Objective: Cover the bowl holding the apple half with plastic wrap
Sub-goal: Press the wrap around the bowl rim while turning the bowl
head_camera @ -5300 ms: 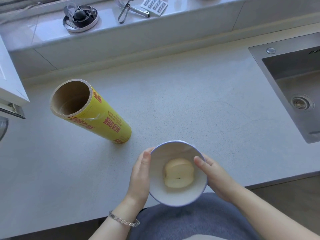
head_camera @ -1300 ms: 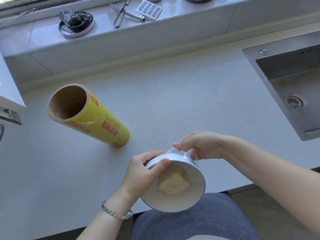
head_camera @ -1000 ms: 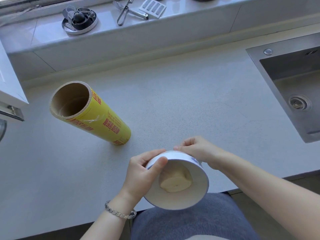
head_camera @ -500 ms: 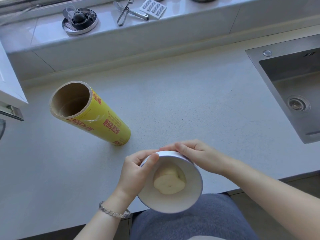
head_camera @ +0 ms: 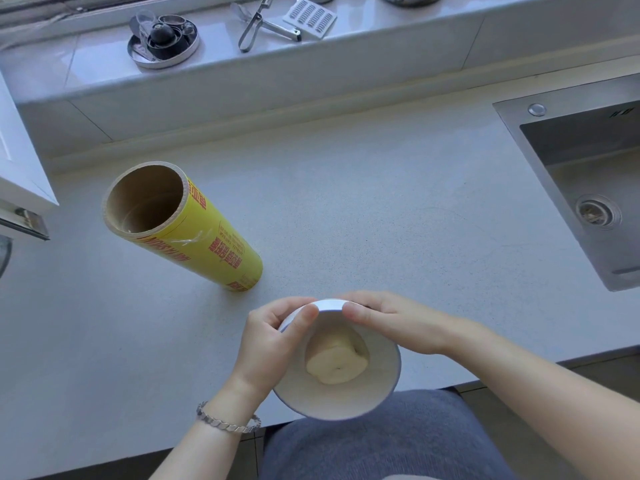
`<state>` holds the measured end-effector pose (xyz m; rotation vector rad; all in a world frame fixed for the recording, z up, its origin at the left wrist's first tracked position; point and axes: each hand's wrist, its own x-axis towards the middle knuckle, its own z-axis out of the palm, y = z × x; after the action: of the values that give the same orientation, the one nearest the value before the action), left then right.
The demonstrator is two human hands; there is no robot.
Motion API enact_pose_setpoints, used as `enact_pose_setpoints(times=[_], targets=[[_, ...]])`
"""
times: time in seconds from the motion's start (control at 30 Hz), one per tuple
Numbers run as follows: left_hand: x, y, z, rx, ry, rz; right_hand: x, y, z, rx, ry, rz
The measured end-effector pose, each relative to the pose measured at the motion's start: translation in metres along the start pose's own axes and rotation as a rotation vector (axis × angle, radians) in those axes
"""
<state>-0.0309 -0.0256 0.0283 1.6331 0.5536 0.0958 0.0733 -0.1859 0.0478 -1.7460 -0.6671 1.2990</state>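
Head view: left grip [head_camera: 266, 344] and right grip [head_camera: 391, 323] clasp the bowl [head_camera: 346, 403] with apple half [head_camera: 336, 362].

Left hand [head_camera: 273, 344]: thumb hooked over bowl [head_camera: 381, 379] rim, far-left, fingers curled outside. Right hand [head_camera: 393, 323]: thumb and fingers pinch far rim.

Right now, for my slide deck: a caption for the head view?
Left hand and right hand grip the white bowl at its far rim, apple half inside; wrap roll on the counter.

Bright, soft daylight; sharp focus, wide-angle edge distortion.
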Motion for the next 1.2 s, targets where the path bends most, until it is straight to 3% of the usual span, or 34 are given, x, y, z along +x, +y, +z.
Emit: enact_pose_setpoints(times=[0.2,0.33,0.5,0.67,0.73,0.93,1.03,1.2], targets=[[0.001,0.000,0.002,-0.112,0.154,-0.010,-0.012,0.016,-0.002,0.338,0.099,0.087],[0.006,0.004,0.001,-0.193,0.212,-0.083,-0.015,0.035,0.005,0.563,0.130,-0.034],[0.003,0.001,0.004,-0.331,0.014,-0.324,-0.012,0.038,0.006,0.628,0.270,-0.050],[0.015,0.008,-0.011,-0.067,-0.290,-0.384,-0.015,0.034,0.007,0.523,0.335,-0.023],[0.019,0.012,-0.009,-0.033,-0.309,-0.351,-0.014,0.032,0.006,0.474,0.330,-0.016],[0.015,0.010,0.008,-0.007,-0.096,-0.207,-0.016,0.020,-0.005,0.401,0.246,0.002],[0.008,0.010,0.011,-0.111,0.008,-0.227,-0.011,0.011,-0.013,0.375,0.237,-0.004],[0.006,0.012,0.007,-0.141,0.051,-0.143,0.000,-0.011,-0.027,0.393,0.279,0.008]])
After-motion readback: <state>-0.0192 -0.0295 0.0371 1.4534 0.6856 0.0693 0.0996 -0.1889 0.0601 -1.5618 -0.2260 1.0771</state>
